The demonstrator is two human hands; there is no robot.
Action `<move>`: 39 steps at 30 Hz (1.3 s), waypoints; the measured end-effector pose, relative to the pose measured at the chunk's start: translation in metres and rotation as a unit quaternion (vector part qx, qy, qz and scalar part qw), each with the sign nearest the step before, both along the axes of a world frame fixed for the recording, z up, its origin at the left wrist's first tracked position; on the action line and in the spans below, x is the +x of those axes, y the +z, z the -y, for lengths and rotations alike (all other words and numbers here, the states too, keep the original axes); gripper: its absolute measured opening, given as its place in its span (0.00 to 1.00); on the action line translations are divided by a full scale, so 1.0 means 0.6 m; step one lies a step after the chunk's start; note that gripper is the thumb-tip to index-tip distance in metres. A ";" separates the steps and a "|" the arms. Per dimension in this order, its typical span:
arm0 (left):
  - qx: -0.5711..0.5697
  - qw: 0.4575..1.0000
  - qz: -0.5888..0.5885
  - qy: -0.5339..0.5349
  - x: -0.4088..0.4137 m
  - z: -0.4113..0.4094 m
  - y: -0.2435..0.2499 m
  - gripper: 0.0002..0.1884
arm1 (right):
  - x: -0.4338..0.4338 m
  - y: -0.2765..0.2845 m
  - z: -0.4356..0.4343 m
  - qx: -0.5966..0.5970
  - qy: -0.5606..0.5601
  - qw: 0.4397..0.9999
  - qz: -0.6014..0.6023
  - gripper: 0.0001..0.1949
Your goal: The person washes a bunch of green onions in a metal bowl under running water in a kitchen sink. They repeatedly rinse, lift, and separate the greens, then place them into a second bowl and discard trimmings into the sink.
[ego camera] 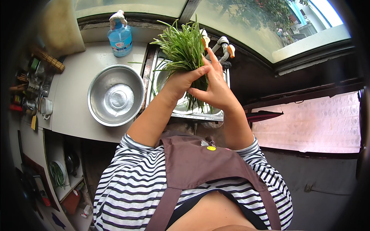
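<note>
A thick bunch of long, thin green stalks (182, 49), like garlic chives, stands upright above the sink. My left hand (182, 82) is wrapped around its middle, thumb across the front. On the other side, my right hand (215, 83) rests against the bunch with its fingers spread and extended, the thumb close to my left wrist. Cut ends hang below my hands over the metal sink (188, 115), whose basin is mostly hidden. A few loose stalks lie at the sink's left side.
A metal basin (98, 98) stands on the counter (70, 95) left of the sink. Behind it is a blue plastic bottle (120, 42) with a cloth over its top. Taps with orange handles (231, 51) rise behind the sink. Utensils crowd the far left, near a small white container (46, 106).
</note>
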State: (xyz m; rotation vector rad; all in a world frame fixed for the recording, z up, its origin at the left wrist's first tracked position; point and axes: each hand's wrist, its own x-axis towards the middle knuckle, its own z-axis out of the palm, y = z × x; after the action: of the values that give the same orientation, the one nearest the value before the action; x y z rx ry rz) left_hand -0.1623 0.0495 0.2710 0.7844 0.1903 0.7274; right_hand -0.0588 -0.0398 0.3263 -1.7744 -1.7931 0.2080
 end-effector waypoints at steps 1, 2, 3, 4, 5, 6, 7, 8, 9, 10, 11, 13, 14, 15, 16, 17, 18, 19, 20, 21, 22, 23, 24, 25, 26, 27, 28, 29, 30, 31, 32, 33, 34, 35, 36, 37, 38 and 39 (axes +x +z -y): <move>0.039 0.999 -0.021 0.023 -0.006 -0.002 0.006 0.24 | 0.005 0.008 0.003 0.008 0.010 1.000 -0.011 0.45; 0.110 0.991 -0.058 0.054 -0.014 -0.008 0.005 0.23 | 0.004 0.025 0.011 0.039 -0.009 0.997 -0.060 0.40; 0.158 0.978 -0.103 0.084 -0.023 -0.009 0.011 0.22 | 0.014 0.031 0.013 0.108 -0.037 0.990 -0.079 0.34; 0.202 0.962 -0.149 0.110 -0.030 -0.010 0.016 0.21 | 0.015 0.044 0.017 0.168 -0.042 0.977 -0.128 0.28; 0.218 0.950 -0.183 0.129 -0.038 -0.009 0.017 0.18 | 0.010 0.065 0.018 0.227 -0.047 0.957 -0.175 0.21; 0.289 0.923 -0.200 0.157 -0.040 -0.012 0.017 0.17 | 0.001 0.085 0.019 0.262 -0.043 0.961 -0.082 0.17; 0.340 0.899 -0.212 0.178 -0.043 -0.012 0.015 0.16 | -0.011 0.103 0.016 0.293 -0.036 0.955 0.009 0.13; 0.388 0.871 -0.225 0.201 -0.047 -0.013 0.012 0.16 | -0.021 0.118 0.014 0.285 -0.055 0.953 0.090 0.08; 0.417 0.853 -0.228 0.217 -0.047 -0.013 0.014 0.17 | -0.029 0.126 0.007 0.291 -0.043 0.947 0.130 0.08; 0.446 0.833 -0.230 0.233 -0.047 -0.011 0.018 0.18 | -0.036 0.130 0.002 0.289 -0.031 0.946 0.143 0.09; 0.414 0.855 -0.217 0.223 -0.048 -0.007 0.027 0.19 | -0.042 0.130 -0.002 0.288 -0.019 0.945 0.157 0.09; 0.347 0.894 -0.192 0.207 -0.052 0.002 0.048 0.22 | -0.049 0.129 -0.007 0.274 -0.021 0.944 0.182 0.10; 0.388 0.870 -0.197 0.230 -0.052 0.001 0.048 0.24 | -0.052 0.129 -0.008 0.269 -0.025 0.944 0.191 0.10; 0.383 0.876 -0.187 0.226 -0.052 -0.003 0.043 0.23 | -0.056 0.128 -0.010 0.264 -0.026 0.944 0.198 0.10; 0.379 0.881 -0.178 0.222 -0.051 -0.007 0.032 0.23 | -0.058 0.126 -0.012 0.254 -0.027 0.946 0.199 0.09; 0.374 0.886 -0.168 0.219 -0.050 -0.010 0.024 0.23 | -0.060 0.123 -0.013 0.243 -0.026 0.952 0.186 0.09; 0.381 0.879 -0.174 0.228 -0.045 -0.011 0.024 0.22 | -0.060 0.121 -0.015 0.232 -0.029 0.956 0.176 0.09; 0.386 0.873 -0.195 0.224 -0.044 -0.011 0.024 0.22 | -0.060 0.119 -0.016 0.221 -0.032 0.960 0.167 0.09; 0.390 0.868 -0.216 0.221 -0.044 -0.010 0.024 0.21 | -0.058 0.116 -0.015 0.217 -0.040 0.960 0.174 0.08; 0.395 0.860 -0.238 0.221 -0.045 -0.010 0.023 0.21 | -0.057 0.111 -0.016 0.215 -0.044 0.959 0.181 0.07; 0.394 0.859 -0.233 0.228 -0.043 -0.010 0.017 0.19 | -0.056 0.107 -0.017 0.214 -0.048 0.957 0.188 0.06; 0.392 0.861 -0.230 0.227 -0.045 -0.011 0.017 0.19 | -0.056 0.107 -0.017 0.212 -0.053 0.956 0.195 0.06; 0.392 0.863 -0.227 0.225 -0.046 -0.012 0.018 0.19 | -0.057 0.111 -0.015 0.204 -0.059 0.953 0.214 0.04; 0.392 0.864 -0.223 0.223 -0.049 -0.012 0.020 0.20 | -0.057 0.111 -0.014 0.217 -0.071 0.948 0.220 0.03; 0.410 0.852 -0.229 0.231 -0.055 -0.012 0.027 0.19 | -0.055 0.109 -0.013 0.230 -0.083 0.943 0.225 0.03; 0.407 0.849 -0.242 0.233 -0.058 -0.013 0.030 0.19 | -0.053 0.108 -0.012 0.243 -0.095 0.938 0.229 0.03; 0.404 0.846 -0.256 0.235 -0.060 -0.014 0.033 0.18 | -0.046 0.111 -0.011 0.261 -0.106 0.932 0.227 0.03; 0.401 0.843 -0.270 0.238 -0.061 -0.016 0.034 0.18 | -0.041 0.118 -0.009 0.264 -0.117 0.931 0.225 0.04; 0.401 0.841 -0.273 0.239 -0.064 -0.019 0.031 0.17 | -0.034 0.122 -0.009 0.275 -0.109 0.934 0.201 0.04; 0.411 0.832 -0.278 0.249 -0.068 -0.022 0.029 0.18 | -0.024 0.127 -0.009 0.286 -0.101 0.936 0.177 0.04; 0.420 0.823 -0.283 0.259 -0.072 -0.026 0.026 0.20 | -0.012 0.132 -0.006 0.292 -0.063 0.946 0.126 0.05; 0.430 0.814 -0.286 0.267 -0.075 -0.029 0.025 0.21 | -0.001 0.139 0.003 0.288 -0.015 0.957 0.045 0.05; 0.437 0.815 -0.251 0.288 -0.083 -0.037 0.020 0.22 | 0.005 0.138 0.010 0.272 0.030 0.959 -0.081 0.04; 0.443 0.814 -0.216 0.309 -0.089 -0.051 0.016 0.23 | 0.015 0.137 0.017 0.250 0.074 0.944 -0.205 0.05; 0.354 0.876 -0.197 0.260 -0.099 -0.065 0.012 0.21 | 0.032 0.128 0.031 0.222 0.092 0.936 -0.256 0.05; 0.364 0.855 -0.295 0.221 -0.117 -0.092 0.012 0.18 | 0.042 0.116 0.043 0.195 0.094 0.925 -0.313 0.06; 0.279 0.889 -0.267 0.245 -0.145 -0.106 0.018 0.15 | 0.053 0.096 0.049 0.139 0.057 0.928 -0.341 0.06; 0.290 0.879 -0.325 0.193 -0.187 -0.138 0.021 0.17 | 0.060 0.071 0.053 0.080 0.021 0.926 -0.368 0.07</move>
State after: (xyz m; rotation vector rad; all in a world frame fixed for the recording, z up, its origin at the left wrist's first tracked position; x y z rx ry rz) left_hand -0.2745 0.1325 0.2834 1.5913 0.7807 0.8870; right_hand -0.0226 -0.0718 0.3687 -1.2900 -1.2529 0.6333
